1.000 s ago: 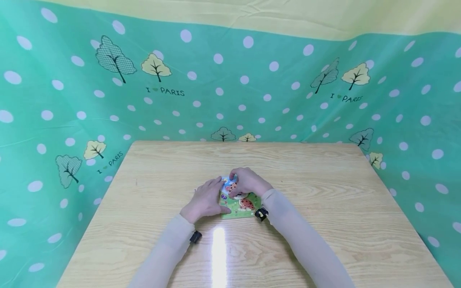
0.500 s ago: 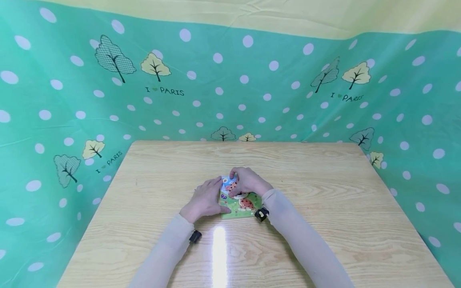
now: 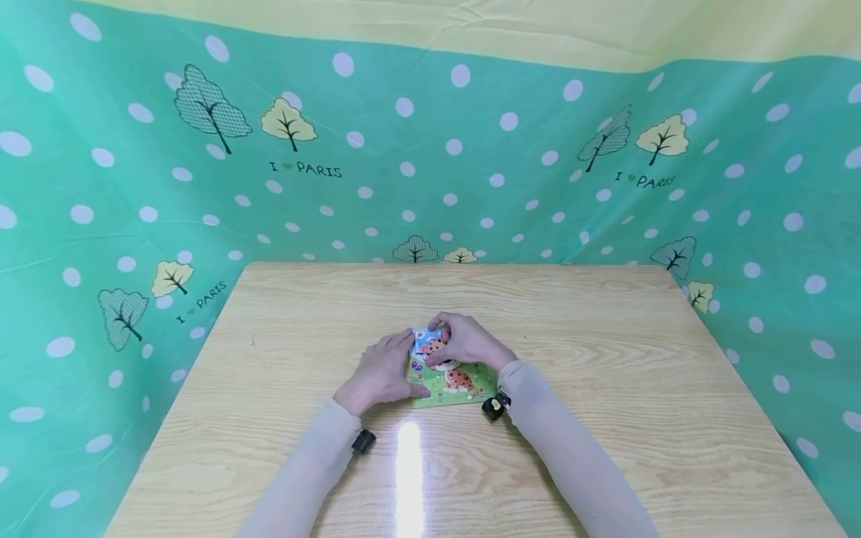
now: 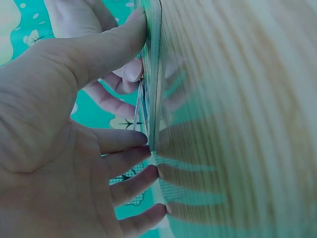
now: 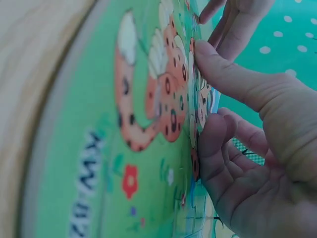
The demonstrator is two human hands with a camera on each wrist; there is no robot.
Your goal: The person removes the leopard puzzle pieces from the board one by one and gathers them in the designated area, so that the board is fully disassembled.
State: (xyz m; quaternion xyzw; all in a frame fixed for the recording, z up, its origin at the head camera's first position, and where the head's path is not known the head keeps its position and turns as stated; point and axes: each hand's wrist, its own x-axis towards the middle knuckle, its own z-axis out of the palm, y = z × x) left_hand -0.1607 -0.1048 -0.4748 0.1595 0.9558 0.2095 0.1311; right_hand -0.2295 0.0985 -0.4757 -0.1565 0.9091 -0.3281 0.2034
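A picture puzzle board (image 3: 430, 392) with a spotted cartoon leopard on green grass lies flat on the wooden table. My left hand (image 3: 382, 379) rests along its left side, thumb on the lower left of the board and extended fingers touching its edge and the tabletop. At the upper part, my right hand (image 3: 471, 341) pinches a thin puzzle piece (image 3: 430, 344) showing the leopard's head and blue sky. The left wrist view shows a thin edge (image 4: 137, 106) tilted slightly off the board. In the right wrist view, thumb and curled fingers partly cover the piece.
The wooden table (image 3: 323, 306) extends around the board on all sides. A green polka-dot cloth (image 3: 430, 179) hangs behind and beside it. Black bands with small devices sit at both wrists, over light sleeves (image 3: 572, 456). A bright light streak reflects off the table's front.
My right wrist has shifted slightly right, uncovering a little more of the board's right side. The right fingers keep hold of the piece. My left hand stays nearly in place.
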